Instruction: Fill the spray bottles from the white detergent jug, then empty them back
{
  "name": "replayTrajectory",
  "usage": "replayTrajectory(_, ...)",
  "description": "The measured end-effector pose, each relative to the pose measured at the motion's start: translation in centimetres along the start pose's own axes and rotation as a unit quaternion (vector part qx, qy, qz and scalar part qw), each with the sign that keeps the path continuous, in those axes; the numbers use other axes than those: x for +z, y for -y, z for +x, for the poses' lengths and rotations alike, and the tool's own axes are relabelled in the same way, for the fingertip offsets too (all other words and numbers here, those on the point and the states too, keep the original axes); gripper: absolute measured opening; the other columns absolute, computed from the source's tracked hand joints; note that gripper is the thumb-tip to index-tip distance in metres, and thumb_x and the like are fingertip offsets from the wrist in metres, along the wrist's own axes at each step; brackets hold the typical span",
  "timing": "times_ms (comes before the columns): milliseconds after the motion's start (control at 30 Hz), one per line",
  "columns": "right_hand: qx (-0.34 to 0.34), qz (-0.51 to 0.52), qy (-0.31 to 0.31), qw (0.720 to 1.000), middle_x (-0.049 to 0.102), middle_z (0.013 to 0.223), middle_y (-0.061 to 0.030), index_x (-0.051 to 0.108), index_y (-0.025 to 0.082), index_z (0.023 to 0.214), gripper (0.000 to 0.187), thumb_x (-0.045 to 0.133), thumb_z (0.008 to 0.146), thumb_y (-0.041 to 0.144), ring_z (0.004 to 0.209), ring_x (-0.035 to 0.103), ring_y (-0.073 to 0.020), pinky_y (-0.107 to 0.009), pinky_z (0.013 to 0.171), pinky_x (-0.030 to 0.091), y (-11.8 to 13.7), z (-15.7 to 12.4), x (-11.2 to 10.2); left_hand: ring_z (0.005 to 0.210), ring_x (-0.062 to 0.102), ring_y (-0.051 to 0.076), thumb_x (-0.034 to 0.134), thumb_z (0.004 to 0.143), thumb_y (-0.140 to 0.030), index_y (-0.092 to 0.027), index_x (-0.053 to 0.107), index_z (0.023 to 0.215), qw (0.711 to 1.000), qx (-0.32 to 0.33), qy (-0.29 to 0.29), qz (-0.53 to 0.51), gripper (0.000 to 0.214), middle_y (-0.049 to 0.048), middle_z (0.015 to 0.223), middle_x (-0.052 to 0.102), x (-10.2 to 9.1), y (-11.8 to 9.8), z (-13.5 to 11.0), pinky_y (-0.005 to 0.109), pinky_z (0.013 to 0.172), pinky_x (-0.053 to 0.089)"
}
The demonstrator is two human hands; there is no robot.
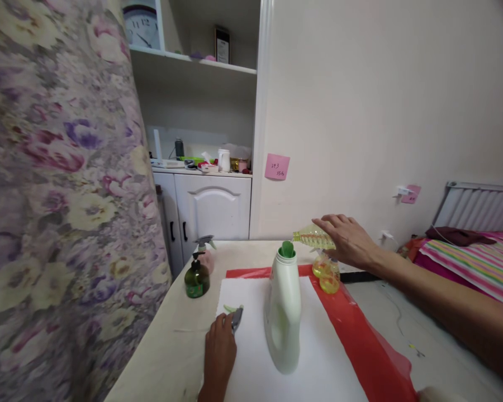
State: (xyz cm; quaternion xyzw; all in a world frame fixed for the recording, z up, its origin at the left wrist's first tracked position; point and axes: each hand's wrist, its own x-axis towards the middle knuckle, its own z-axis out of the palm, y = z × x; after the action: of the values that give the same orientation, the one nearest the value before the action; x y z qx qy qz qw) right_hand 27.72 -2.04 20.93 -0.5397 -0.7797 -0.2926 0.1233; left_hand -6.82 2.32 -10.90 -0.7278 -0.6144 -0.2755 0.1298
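Tipped nearly level, a clear bottle with yellow liquid is in my right hand, its open mouth close above a green spout. The spout sits in the neck of a pale green jug, upright on a white sheet. My left hand rests at the sheet's left edge, closed on a grey spray head. A thin pale tube sticks out to its left. Whether liquid is flowing, I cannot tell.
A dark green pump bottle stands at the table's left, before a pink spray bottle. Yellow-filled bottles stand below my right hand. Red plastic lies under the sheet. A floral curtain hangs at left.
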Motion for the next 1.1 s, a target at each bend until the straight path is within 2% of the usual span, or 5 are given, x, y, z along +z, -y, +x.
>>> replayTrajectory(433,-0.012,-0.028,0.000,1.000,0.055,0.131,-0.0141,0.039,0.021,0.139,0.074,0.068,0.072,0.024,0.115,0.050,-0.0331,-0.042,0.088,0.042,0.52,0.00,-0.10,0.104,0.059,0.021,0.045,0.082,0.001,-0.018,0.062,0.116,1.000,0.003,0.008,-0.007,0.043,0.0081,0.114,0.063,0.09,0.11,-0.02,0.031,0.085,0.043)
replayTrajectory(1100,-0.026,-0.052,0.004,0.998,0.056,0.129,-0.0119,0.040,0.022,0.138,0.073,0.070,0.071,0.024,0.113,0.051,-0.0312,-0.040,0.089,0.041,0.66,0.33,-0.38,0.106,0.059,0.021,0.045,0.082,0.002,-0.017,0.060,0.117,1.000,-0.003,0.017,-0.018,0.043,0.0082,0.115,0.062,0.68,0.24,-0.02,0.031,0.086,0.043)
